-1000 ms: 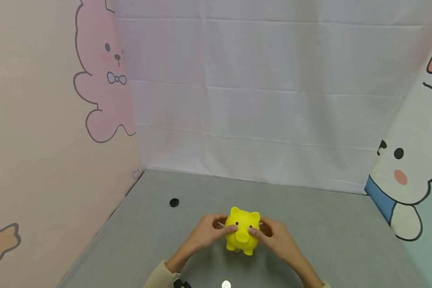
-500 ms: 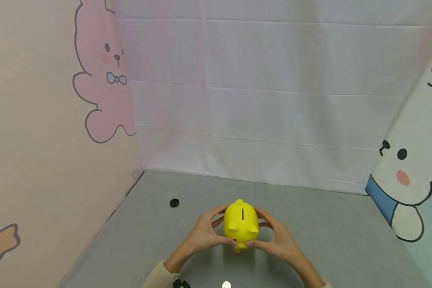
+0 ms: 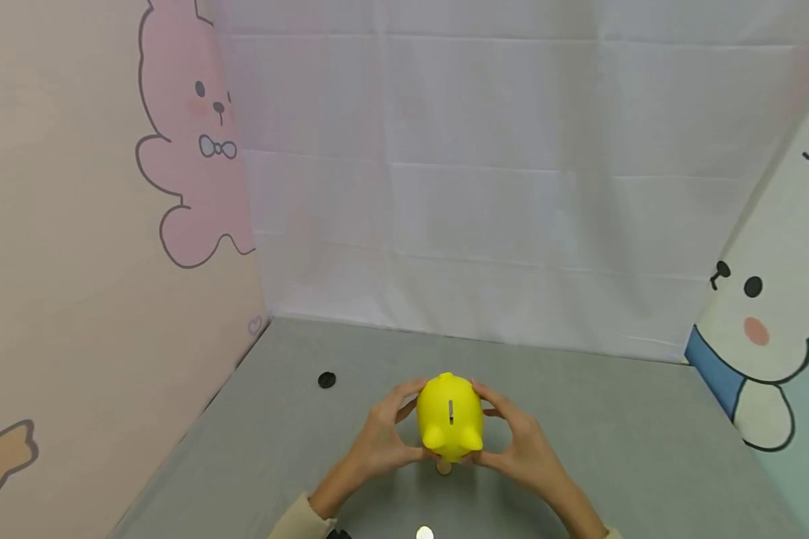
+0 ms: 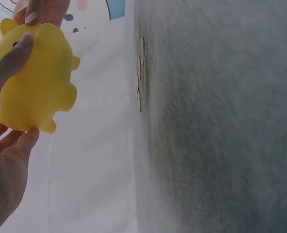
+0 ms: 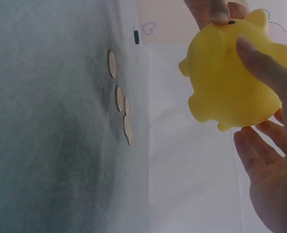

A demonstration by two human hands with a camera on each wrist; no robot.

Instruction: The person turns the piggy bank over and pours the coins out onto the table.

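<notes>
A yellow piggy bank (image 3: 449,412) is held above the grey table between both hands, its slotted back facing up in the head view. My left hand (image 3: 383,434) grips its left side, thumb at the front and fingers behind. On the other side my right hand (image 3: 520,442) grips it the same way. Both wrist views show thumbs on the pig's face and fingertips at its rear. Below it, several coins (image 5: 119,98) lie on the table; one coin (image 3: 443,467) peeks out under the snout in the head view.
A black round disc (image 3: 326,380) lies on the table (image 3: 580,419) at the back left. Another coin (image 3: 424,532) shows bright at the near edge of the view. White cloth (image 3: 479,187) hangs behind, with cartoon-printed panels (image 3: 108,299) at both sides.
The piggy bank has tipped in both hands: its face pointed at the head camera before, and now its slotted back does. The hands have shifted slightly with it; the disc stays put.
</notes>
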